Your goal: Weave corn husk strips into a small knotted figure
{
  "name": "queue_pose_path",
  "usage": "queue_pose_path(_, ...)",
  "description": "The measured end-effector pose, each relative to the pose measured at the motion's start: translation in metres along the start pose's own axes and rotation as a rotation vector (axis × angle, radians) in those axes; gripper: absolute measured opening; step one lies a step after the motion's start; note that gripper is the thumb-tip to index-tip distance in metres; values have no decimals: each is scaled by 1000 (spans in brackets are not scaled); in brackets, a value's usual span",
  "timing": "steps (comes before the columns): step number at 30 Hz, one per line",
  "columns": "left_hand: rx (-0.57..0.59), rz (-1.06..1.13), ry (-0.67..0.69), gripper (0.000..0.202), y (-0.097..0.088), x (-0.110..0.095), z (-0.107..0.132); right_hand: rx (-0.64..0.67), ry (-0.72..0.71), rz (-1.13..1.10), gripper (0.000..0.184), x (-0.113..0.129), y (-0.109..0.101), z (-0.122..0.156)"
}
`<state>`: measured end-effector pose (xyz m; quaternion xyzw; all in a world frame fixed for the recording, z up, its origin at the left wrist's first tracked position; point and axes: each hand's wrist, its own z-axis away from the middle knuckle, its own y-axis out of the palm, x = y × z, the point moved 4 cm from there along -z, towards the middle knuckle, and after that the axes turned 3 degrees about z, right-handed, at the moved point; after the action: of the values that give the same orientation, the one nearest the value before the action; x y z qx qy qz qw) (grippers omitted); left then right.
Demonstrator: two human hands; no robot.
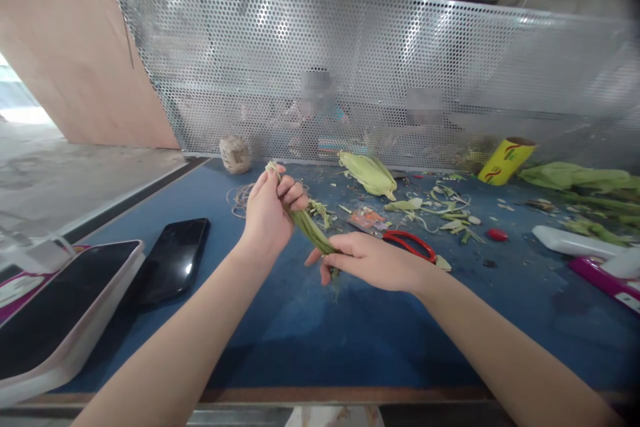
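Note:
Both my hands hold a thin bundle of green husk strips over the blue table. My left hand is closed round the bundle's upper end, fingers curled. My right hand pinches the lower end, closed on it. A corn cob in its husk lies beyond the hands. Red-handled scissors rest just behind my right hand, with husk scraps scattered about.
A black phone and a white device with a dark screen lie at the left. A ball of twine and a yellow roll stand by the perforated metal screen. More green husks lie at the right. People sit behind the screen.

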<state>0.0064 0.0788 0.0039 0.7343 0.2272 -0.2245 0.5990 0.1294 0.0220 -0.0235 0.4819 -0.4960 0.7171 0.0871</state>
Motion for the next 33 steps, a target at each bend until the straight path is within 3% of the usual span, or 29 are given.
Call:
queue_pose_path(10, -39, 37, -19, 27, 2, -8, -2, 85, -54, -214, 28, 0, 5, -4)
queue_pose_path(18, -43, 85, -46, 28, -5, 8, -7, 43, 8, -312, 29, -23, 10, -5)
queue_pose_path(20, -34, 98, -56, 29, -5, 8, -8, 3, 35, -363, 39, -28, 6, -1)
queue_pose_path(23, 0, 112, -129, 31, -2, 6, -6, -40, 33, -638, 59, -28, -6, 5)
queue_pose_path(26, 105, 91, -294, 31, 7, 14, 7, -52, -97, -906, 75, -20, -15, 9)
queue_pose_path(28, 265, 54, -446, 29, 18, 29, 21, -111, -173, -964, 78, -17, -15, 7)
queue_pose_path(31, 539, -42, -660, 30, 32, 59, 40, -210, -152, -931, 70, -16, -6, 2)
queue_pose_path(33, 478, -35, -442, 24, 32, 62, 32, -331, -187, -801, 62, -14, -3, 5)
